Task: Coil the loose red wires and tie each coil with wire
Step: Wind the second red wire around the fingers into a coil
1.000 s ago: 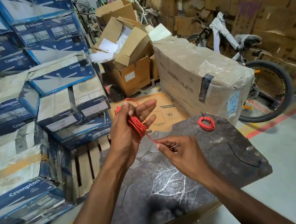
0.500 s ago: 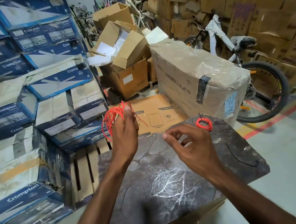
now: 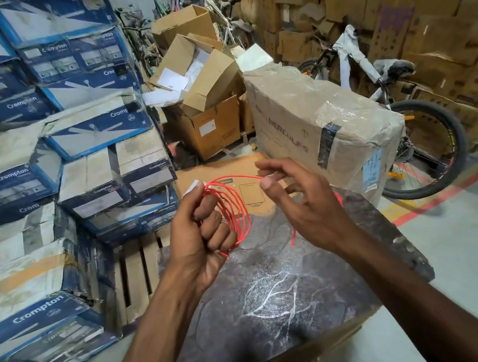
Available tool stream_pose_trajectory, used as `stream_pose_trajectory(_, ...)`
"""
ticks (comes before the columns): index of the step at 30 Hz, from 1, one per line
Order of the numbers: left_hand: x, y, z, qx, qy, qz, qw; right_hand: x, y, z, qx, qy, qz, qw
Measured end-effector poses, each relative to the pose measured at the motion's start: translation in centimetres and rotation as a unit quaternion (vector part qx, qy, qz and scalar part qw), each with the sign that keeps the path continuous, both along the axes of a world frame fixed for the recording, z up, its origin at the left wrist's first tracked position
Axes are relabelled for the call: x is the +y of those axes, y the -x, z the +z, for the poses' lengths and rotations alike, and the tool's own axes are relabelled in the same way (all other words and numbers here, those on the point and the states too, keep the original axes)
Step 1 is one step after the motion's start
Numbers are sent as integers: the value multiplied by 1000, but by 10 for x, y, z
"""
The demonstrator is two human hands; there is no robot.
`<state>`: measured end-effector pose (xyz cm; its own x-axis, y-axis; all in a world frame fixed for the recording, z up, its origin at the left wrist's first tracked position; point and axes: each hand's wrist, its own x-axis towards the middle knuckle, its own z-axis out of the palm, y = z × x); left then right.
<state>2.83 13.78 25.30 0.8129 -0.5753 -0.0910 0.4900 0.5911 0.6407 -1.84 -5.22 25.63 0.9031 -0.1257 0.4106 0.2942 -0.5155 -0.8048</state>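
My left hand (image 3: 201, 236) grips a loose coil of red wire (image 3: 232, 209), its fingers curled round several loops above the far edge of the dark stone slab (image 3: 267, 294). A strand runs from the top of the coil to my right hand (image 3: 296, 200), which pinches it between thumb and fingers. A free red end (image 3: 292, 236) hangs below my right hand. A sliver of a second red coil (image 3: 339, 198) shows behind my right hand on the slab; most of it is hidden.
Stacked blue and white Crompton boxes (image 3: 45, 178) fill the left. A large wrapped cardboard carton (image 3: 316, 126) stands behind the slab, with a bicycle (image 3: 417, 135) to its right. Open brown boxes (image 3: 203, 93) sit at the back. A wooden pallet (image 3: 133, 274) lies left of the slab.
My right hand rose from beside the small tied coil and took the strand near the top of the loops. My left hand turned, and the coil now hangs on its right side.
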Motion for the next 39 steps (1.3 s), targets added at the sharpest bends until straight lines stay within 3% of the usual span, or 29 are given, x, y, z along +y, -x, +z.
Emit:
stream_pose_trajectory(7,5,9,2,-39,165,-144,975,9,-3,-2,12,142,71,987)
stream_pose_trajectory(10,1,10,7,-45,222,-182,957,7,-5,-4,40,106,100,989)
stream_pose_trajectory(13,-4,12,11,-48,249,-204,945,8,-4,3,111,9,144,983)
stream_pose_trajectory(18,-7,10,10,-46,248,-211,944,7,-1,16,139,-106,162,971)
stream_pose_trajectory(24,-9,5,9,-47,227,-196,953,6,1,20,168,-175,209,947)
stream_pose_trajectory(27,-10,3,9,-58,185,-170,966,6,0,18,161,-192,217,943)
stream_pose_trajectory(36,-7,1,-1,-49,203,-198,958,1,-5,22,208,-158,276,925)
stream_pose_trajectory(39,-6,0,0,-47,170,-173,969,1,-4,24,213,-161,272,924)
